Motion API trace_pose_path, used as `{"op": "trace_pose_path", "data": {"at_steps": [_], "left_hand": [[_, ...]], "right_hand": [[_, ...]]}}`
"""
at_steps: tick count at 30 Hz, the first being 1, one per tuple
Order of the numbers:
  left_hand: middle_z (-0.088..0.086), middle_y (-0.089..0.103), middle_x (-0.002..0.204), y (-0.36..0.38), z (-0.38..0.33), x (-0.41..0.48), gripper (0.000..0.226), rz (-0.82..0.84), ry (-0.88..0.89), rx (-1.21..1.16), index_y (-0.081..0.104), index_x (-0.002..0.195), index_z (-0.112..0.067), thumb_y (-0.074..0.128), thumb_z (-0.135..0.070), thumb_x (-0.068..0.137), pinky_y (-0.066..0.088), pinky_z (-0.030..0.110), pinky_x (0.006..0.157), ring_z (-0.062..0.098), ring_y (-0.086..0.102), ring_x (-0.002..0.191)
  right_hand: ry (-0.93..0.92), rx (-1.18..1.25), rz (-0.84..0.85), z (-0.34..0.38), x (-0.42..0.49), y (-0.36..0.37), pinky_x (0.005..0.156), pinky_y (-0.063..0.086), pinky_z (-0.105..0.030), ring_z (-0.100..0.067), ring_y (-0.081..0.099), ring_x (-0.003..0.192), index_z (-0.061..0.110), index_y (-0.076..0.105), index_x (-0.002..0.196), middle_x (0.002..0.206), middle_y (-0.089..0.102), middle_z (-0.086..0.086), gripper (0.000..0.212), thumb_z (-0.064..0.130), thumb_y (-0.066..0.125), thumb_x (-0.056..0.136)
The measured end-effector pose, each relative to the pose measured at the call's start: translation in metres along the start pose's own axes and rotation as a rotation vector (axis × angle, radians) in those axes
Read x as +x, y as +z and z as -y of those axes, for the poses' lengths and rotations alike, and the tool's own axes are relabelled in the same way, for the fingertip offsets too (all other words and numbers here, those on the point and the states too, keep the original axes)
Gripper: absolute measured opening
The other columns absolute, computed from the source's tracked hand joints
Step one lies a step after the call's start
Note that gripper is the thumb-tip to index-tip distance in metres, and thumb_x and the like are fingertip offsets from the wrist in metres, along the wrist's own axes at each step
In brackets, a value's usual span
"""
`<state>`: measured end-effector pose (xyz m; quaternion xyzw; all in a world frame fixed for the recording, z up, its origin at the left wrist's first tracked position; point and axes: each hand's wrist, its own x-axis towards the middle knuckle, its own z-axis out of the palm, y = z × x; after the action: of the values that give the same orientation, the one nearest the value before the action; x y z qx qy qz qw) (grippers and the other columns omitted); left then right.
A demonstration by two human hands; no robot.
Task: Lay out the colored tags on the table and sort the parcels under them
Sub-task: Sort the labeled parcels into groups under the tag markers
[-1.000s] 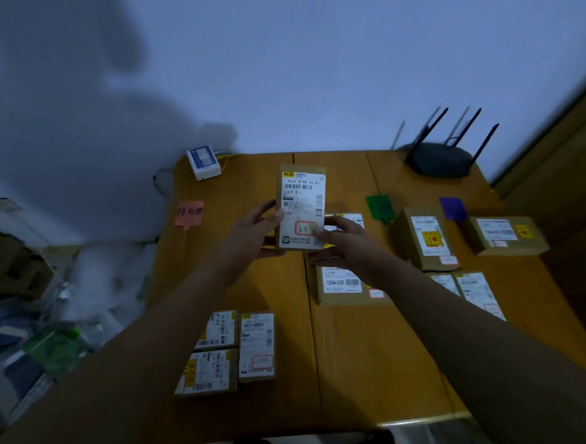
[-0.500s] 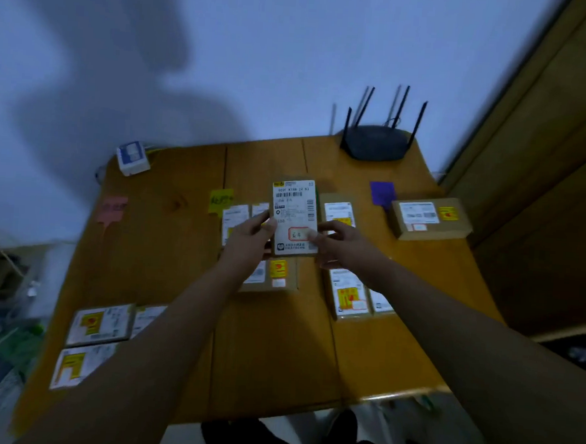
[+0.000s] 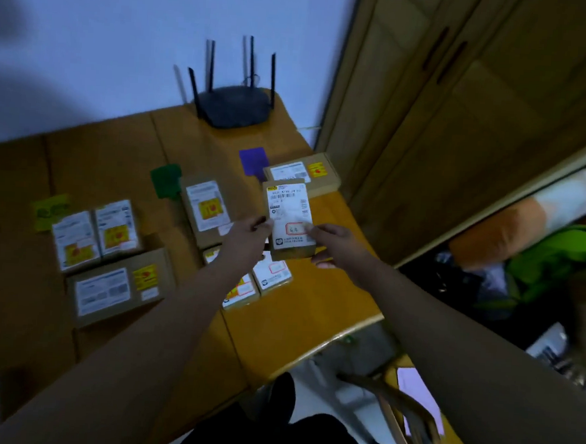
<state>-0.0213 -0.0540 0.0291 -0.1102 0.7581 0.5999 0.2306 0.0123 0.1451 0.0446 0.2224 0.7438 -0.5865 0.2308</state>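
Sorting step — my left hand (image 3: 246, 234) and right hand (image 3: 334, 245) both pinch one parcel (image 3: 289, 218), lifted at one o'clock. Next, I reckon: lower it beneath the purple tag (image 3: 253, 161) — beside its box (image 3: 303, 172).

Counter (image 3: 289, 317): orange-brown wood, plank seams. Held parcel (image 3: 290, 218): tan cardboard, white label with black barcode, red-outlined stamp. Purple tag (image 3: 254, 161): solid violet. Green tag (image 3: 165, 180): dark green. Yellow tag (image 3: 50, 208): yellow-green, dark scribble. Parcel beside purple tag (image 3: 303, 172): tan, white label, yellow sticker with red mark. Router (image 3: 232, 106): black. Wall (image 3: 124, 40): pale blue-white. Wardrobe (image 3: 481, 96): olive-brown wood.
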Motion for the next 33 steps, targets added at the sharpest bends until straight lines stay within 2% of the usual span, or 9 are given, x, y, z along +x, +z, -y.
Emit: {"op": "trace_pose_path", "data": {"at_steps": [5, 9, 13, 17, 20, 22, 25, 30, 33], "left_hand": [[0.003, 0.072, 0.116, 0.035, -0.005, 0.015, 0.036, 0.120, -0.046, 0.133, 0.061, 0.136, -0.019, 0.049, -0.037, 0.107, 0.060, 0.043, 0.080, 0.022, 0.074, 0.088], [0.001, 0.074, 0.111, 0.049, 0.002, 0.032, 0.022, 0.089, -0.056, 0.187, 0.068, 0.119, -0.021, 0.055, -0.032, 0.104, 0.056, 0.036, 0.069, 0.021, 0.076, 0.087], [-0.006, 0.076, 0.091, 0.060, 0.015, 0.057, 0.016, 0.032, -0.077, 0.225, 0.074, 0.108, -0.021, 0.060, -0.026, 0.101, 0.062, 0.047, 0.076, 0.017, 0.078, 0.074], [-0.001, 0.077, 0.105, 0.071, 0.022, 0.083, 0.026, -0.014, -0.090, 0.326, 0.073, 0.121, -0.016, 0.059, -0.025, 0.101, 0.062, 0.029, 0.054, 0.010, 0.075, 0.059], [-0.001, 0.077, 0.103, 0.079, 0.027, 0.100, 0.025, -0.041, -0.132, 0.433, 0.074, 0.113, -0.017, 0.058, -0.031, 0.100, 0.066, 0.043, 0.067, 0.016, 0.076, 0.057], [-0.004, 0.078, 0.091, 0.082, 0.031, 0.109, 0.025, -0.054, -0.150, 0.498, 0.073, 0.100, -0.017, 0.056, -0.035, 0.099, 0.066, 0.042, 0.068, 0.013, 0.075, 0.055], [-0.006, 0.078, 0.081, 0.085, 0.034, 0.117, 0.027, -0.059, -0.165, 0.571, 0.074, 0.092, -0.021, 0.054, -0.038, 0.097, 0.064, 0.038, 0.066, 0.008, 0.073, 0.052], [-0.004, 0.079, 0.090, 0.090, 0.033, 0.133, 0.021, -0.071, -0.215, 0.546, 0.072, 0.095, -0.025, 0.053, -0.034, 0.098, 0.066, 0.044, 0.073, 0.012, 0.075, 0.056], [-0.007, 0.075, 0.089, 0.091, 0.034, 0.140, 0.016, -0.081, -0.248, 0.493, 0.068, 0.096, -0.025, 0.054, -0.031, 0.099, 0.066, 0.044, 0.072, 0.013, 0.076, 0.057]], "right_hand": [[0.071, 0.048, -0.100, -0.021, -0.001, -0.026, 0.082, 0.060, -0.039, -0.018, 0.067, 0.073, 0.019, 0.072, 0.116, 0.098, 0.072, -0.002, 0.043, 0.056, 0.061, 0.097], [0.063, 0.025, -0.118, -0.034, 0.014, -0.033, 0.079, 0.059, -0.038, -0.016, 0.065, 0.076, 0.019, 0.069, 0.122, 0.098, 0.069, 0.002, 0.042, 0.053, 0.060, 0.099], [0.044, 0.014, -0.126, -0.048, 0.045, -0.038, 0.087, 0.060, -0.045, -0.016, 0.063, 0.083, 0.026, 0.067, 0.123, 0.098, 0.070, 0.007, 0.034, 0.050, 0.060, 0.100], [0.082, 0.012, -0.055, -0.059, 0.081, -0.043, 0.090, 0.058, -0.047, -0.021, 0.064, 0.094, 0.018, 0.066, 0.135, 0.114, 0.071, -0.002, 0.047, 0.049, 0.058, 0.101], [0.112, -0.013, 0.025, -0.069, 0.109, -0.048, 0.085, 0.057, -0.043, -0.028, 0.065, 0.106, 0.018, 0.058, 0.145, 0.129, 0.066, -0.007, 0.054, 0.051, 0.055, 0.102], [0.120, -0.037, 0.071, -0.076, 0.127, -0.050, 0.083, 0.056, -0.042, -0.030, 0.065, 0.108, 0.019, 0.055, 0.148, 0.133, 0.065, -0.008, 0.056, 0.052, 0.053, 0.103], [0.102, -0.098, 0.085, -0.085, 0.149, -0.050, 0.085, 0.059, -0.047, -0.031, 0.067, 0.105, 0.021, 0.059, 0.144, 0.127, 0.068, -0.007, 0.049, 0.048, 0.052, 0.105], [0.026, -0.081, 0.043, -0.095, 0.167, -0.045, 0.080, 0.061, -0.049, -0.019, 0.066, 0.079, 0.023, 0.067, 0.134, 0.100, 0.074, 0.007, 0.037, 0.042, 0.055, 0.105], [-0.008, -0.055, 0.024, -0.096, 0.174, -0.044, 0.081, 0.060, -0.047, -0.014, 0.067, 0.078, 0.026, 0.069, 0.125, 0.098, 0.074, 0.008, 0.028, 0.040, 0.056, 0.105]]}}
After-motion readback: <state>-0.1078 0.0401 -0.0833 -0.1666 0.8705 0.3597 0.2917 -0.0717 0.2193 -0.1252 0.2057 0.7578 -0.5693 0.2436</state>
